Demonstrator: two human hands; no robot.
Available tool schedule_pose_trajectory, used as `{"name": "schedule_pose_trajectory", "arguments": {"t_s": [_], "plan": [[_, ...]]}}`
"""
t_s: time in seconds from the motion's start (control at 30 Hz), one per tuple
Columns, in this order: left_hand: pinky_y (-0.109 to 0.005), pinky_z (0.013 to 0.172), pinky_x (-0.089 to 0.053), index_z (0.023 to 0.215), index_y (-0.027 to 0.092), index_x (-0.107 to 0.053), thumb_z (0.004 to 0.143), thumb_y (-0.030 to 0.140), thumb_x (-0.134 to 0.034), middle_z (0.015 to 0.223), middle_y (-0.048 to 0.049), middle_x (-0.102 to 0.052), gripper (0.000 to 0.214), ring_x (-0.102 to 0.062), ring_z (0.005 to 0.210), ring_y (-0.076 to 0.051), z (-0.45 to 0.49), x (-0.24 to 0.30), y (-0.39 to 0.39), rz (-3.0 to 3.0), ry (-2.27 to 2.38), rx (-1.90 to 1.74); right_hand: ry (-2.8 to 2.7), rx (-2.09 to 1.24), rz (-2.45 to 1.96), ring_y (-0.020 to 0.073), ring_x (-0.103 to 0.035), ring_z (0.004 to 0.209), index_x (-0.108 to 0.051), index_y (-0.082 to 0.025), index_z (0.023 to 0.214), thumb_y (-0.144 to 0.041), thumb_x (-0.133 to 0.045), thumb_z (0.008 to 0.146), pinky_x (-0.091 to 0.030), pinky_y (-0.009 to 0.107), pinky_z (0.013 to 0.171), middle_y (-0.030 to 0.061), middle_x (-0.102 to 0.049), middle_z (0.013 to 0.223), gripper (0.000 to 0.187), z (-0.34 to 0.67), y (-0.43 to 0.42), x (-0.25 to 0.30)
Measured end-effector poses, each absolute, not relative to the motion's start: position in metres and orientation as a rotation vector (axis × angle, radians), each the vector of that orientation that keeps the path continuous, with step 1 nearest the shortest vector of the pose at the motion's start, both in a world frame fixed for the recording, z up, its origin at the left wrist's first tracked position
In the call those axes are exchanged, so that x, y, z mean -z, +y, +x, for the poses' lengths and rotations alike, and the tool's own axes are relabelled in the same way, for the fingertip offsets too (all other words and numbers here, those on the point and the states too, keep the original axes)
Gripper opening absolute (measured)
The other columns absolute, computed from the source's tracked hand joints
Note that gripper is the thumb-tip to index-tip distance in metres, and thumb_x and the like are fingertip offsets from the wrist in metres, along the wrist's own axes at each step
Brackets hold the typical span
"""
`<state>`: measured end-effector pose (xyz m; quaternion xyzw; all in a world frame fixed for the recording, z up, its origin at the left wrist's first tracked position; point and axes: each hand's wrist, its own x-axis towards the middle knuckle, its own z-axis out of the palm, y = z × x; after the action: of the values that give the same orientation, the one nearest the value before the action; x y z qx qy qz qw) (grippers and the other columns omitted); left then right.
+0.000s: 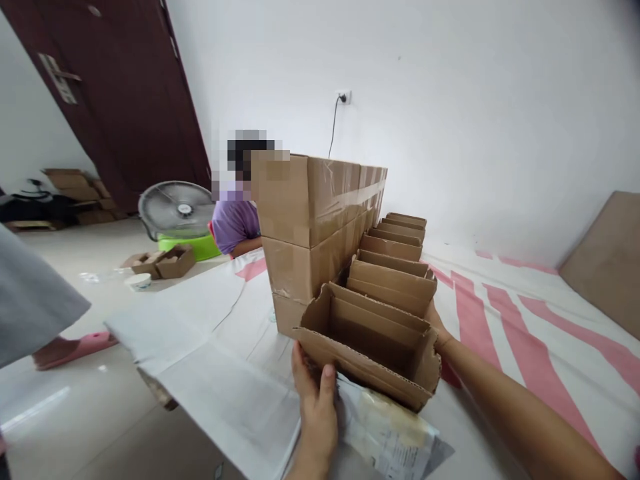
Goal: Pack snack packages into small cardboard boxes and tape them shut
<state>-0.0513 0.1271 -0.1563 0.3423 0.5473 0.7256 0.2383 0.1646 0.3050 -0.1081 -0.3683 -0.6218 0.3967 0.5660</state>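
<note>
My left hand is at the near left corner of an open-topped cardboard box, its fingers against the corner and its thumb raised along the front side. At the box's right end is my right hand, with its fingers mostly hidden behind the cardboard. No contents show inside the box, and its cut edges look rough. Beneath its front side lies a printed plastic packet. More open boxes run behind it in a row, beside a stack of taped cartons.
A pink-and-white cloth covers the table. Behind the stack sits a person in a purple top. A fan and small boxes stand on the floor. Another person's foot in a pink slipper shows at left.
</note>
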Motion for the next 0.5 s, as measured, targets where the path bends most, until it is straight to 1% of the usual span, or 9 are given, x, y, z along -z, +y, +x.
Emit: {"name": "schedule_pose_trajectory", "arguments": {"t_s": [0.1, 0.23, 0.33, 0.43, 0.5], "plan": [[-0.042, 0.123, -0.009, 0.153, 0.027, -0.013, 0.087, 0.057, -0.052, 0.161, -0.0059, -0.018, 0.082, -0.015, 0.149, -0.024, -0.048, 0.151, 0.128, 0.903, 1.519, -1.971, -1.445, -0.915, -0.905, 0.0269, -0.061, 0.104, -0.037, -0.021, 0.133, -0.034, -0.087, 0.048, -0.049, 0.038, 0.093, 0.0139, -0.063, 0.121, 0.1, 0.167, 0.316, 0.112], [-0.04, 0.123, -0.008, 0.152, 0.027, -0.018, 0.083, 0.061, -0.054, 0.161, -0.0056, -0.019, 0.085, -0.016, 0.149, -0.024, -0.044, 0.147, 0.131, 0.854, 1.552, -1.993, -1.447, -0.878, -0.952, 0.0278, -0.057, 0.109, -0.035, -0.017, 0.136, -0.03, -0.087, 0.049, -0.045, 0.04, 0.093, 0.0172, -0.057, 0.127, 0.103, 0.169, 0.33, 0.113], [-0.041, 0.123, -0.01, 0.151, 0.026, -0.02, 0.081, 0.063, -0.055, 0.16, -0.0067, -0.022, 0.087, -0.017, 0.148, -0.025, -0.044, 0.146, 0.132, 0.849, 1.563, -2.0, -1.444, -0.858, -0.972, 0.0275, -0.057, 0.107, -0.034, -0.014, 0.137, -0.028, -0.087, 0.049, -0.046, 0.04, 0.09, 0.0188, -0.055, 0.126, 0.104, 0.167, 0.337, 0.11], [-0.043, 0.122, -0.013, 0.151, 0.026, -0.02, 0.08, 0.064, -0.056, 0.159, -0.0079, -0.024, 0.088, -0.02, 0.147, -0.027, -0.044, 0.145, 0.132, 0.838, 1.571, -1.996, -1.436, -0.861, -0.967, 0.0251, -0.059, 0.102, -0.032, -0.013, 0.137, -0.029, -0.085, 0.053, -0.047, 0.038, 0.087, 0.018, -0.057, 0.122, 0.101, 0.162, 0.34, 0.104], [-0.046, 0.121, -0.016, 0.15, 0.027, -0.021, 0.079, 0.066, -0.056, 0.157, -0.0087, -0.026, 0.089, -0.023, 0.146, -0.029, -0.044, 0.144, 0.133, 0.827, 1.578, -1.985, -1.431, -0.859, -0.959, 0.0241, -0.06, 0.102, -0.032, -0.013, 0.136, -0.029, -0.084, 0.056, -0.047, 0.038, 0.087, 0.0182, -0.057, 0.122, 0.097, 0.158, 0.341, 0.101]]}}
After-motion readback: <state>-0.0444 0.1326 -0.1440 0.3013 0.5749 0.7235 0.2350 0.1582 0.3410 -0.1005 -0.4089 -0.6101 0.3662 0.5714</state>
